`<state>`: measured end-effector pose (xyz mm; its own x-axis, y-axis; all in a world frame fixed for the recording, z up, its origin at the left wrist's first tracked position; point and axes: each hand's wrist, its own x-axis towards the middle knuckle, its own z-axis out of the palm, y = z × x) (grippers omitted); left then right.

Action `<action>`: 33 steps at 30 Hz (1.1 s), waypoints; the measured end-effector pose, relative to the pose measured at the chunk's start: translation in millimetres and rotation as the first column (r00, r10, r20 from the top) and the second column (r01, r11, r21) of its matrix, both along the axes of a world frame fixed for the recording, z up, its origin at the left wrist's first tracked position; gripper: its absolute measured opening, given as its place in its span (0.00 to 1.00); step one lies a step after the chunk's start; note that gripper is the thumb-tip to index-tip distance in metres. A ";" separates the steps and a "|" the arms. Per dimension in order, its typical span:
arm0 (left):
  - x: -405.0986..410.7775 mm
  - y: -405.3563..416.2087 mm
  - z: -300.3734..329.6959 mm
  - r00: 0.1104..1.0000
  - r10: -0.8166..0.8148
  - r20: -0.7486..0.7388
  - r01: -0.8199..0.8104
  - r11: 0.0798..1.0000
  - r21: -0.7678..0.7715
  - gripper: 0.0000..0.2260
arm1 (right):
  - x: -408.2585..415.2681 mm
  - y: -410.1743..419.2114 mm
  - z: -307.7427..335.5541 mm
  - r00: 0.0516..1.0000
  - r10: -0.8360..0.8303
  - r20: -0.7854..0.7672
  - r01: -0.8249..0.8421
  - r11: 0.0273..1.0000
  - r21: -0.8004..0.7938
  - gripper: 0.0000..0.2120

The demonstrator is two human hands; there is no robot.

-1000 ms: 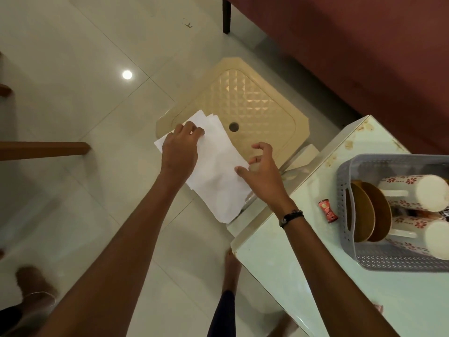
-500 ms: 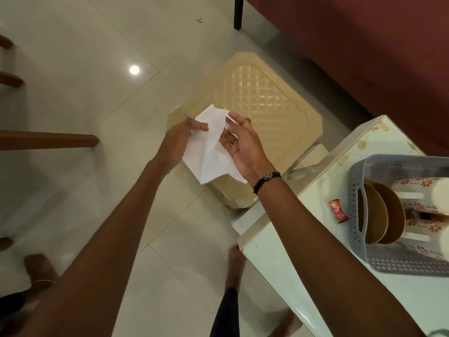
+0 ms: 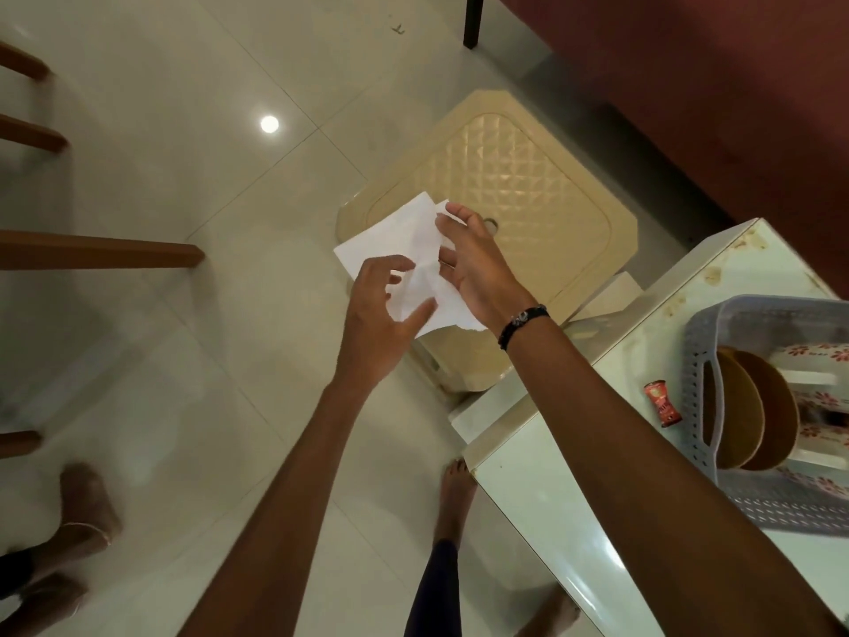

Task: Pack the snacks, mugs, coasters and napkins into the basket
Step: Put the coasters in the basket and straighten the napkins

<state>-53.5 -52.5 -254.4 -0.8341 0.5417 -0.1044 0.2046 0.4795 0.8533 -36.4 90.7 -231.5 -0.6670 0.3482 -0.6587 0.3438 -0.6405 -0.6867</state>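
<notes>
White paper napkins (image 3: 413, 264) are being held between the left hand (image 3: 381, 314), its fingers spread against them, and the right hand (image 3: 478, 264), gripping their right edge, while the grey basket (image 3: 698, 406) is lying well to the right, nearer the right hand.

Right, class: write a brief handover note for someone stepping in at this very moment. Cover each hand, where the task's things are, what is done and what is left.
Left hand: fingers spread, touching the white napkins.
Right hand: holds the napkins from the other side, in the air above the beige stool.
Basket on the table: two brown coasters stand on edge inside, floral mugs lie beside them.
Red snack packet lies on the table beside the basket.
Done: mugs and coasters packed.
Left: napkins and snack packet.
</notes>
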 end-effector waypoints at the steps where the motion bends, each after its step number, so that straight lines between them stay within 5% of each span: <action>1: -1.0 4.4 1.3 0.996 0.079 -0.031 -0.080 0.997 -0.011 0.13 | 1.5 1.8 3.1 0.999 0.050 0.013 -0.051 0.993 0.107 0.17; 5: -5.9 15.9 4.2 0.880 0.452 0.147 -0.447 0.892 -0.065 0.10 | 20.6 12.2 10.4 0.999 -0.043 0.012 0.028 0.819 0.574 0.19; 9: -14.5 23.9 0.2 0.716 0.638 0.283 -0.609 0.769 -0.193 0.10 | 56.9 16.1 2.4 0.988 0.109 0.107 -0.153 0.699 0.699 0.31; 12: -15.2 26.0 -1.2 0.683 0.669 0.293 -0.637 0.742 -0.210 0.10 | 67.0 9.1 -19.6 0.944 0.238 0.228 -0.325 0.560 0.762 0.36; 16: -8.9 23.1 -1.4 0.681 0.677 0.278 -0.640 0.735 -0.225 0.09 | 43.3 2.4 -26.0 0.972 0.070 0.224 -0.220 0.602 0.767 0.27; 23: 0.2 16.8 -2.4 0.609 0.688 0.394 -0.664 0.714 -0.221 0.20 | 20.5 8.3 -31.0 0.961 0.004 0.275 -0.236 0.526 0.817 0.16; 28: -10.2 27.6 2.9 0.703 0.656 0.274 -0.647 0.750 -0.137 0.29 | 5.6 15.3 -29.2 0.974 0.141 0.175 -0.222 0.464 0.858 0.18; 33: -16.5 28.2 -3.1 0.660 0.717 0.225 -0.700 0.695 -0.165 0.23 | -24.3 17.4 -27.5 0.965 0.214 0.151 -0.239 0.479 0.845 0.09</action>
<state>-70.0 -24.3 -257.5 -0.9006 -0.2167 -0.3768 -0.4347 0.4389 0.7864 -60.8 108.1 -259.0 -0.7982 0.5846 -0.1454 0.4104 0.3512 -0.8416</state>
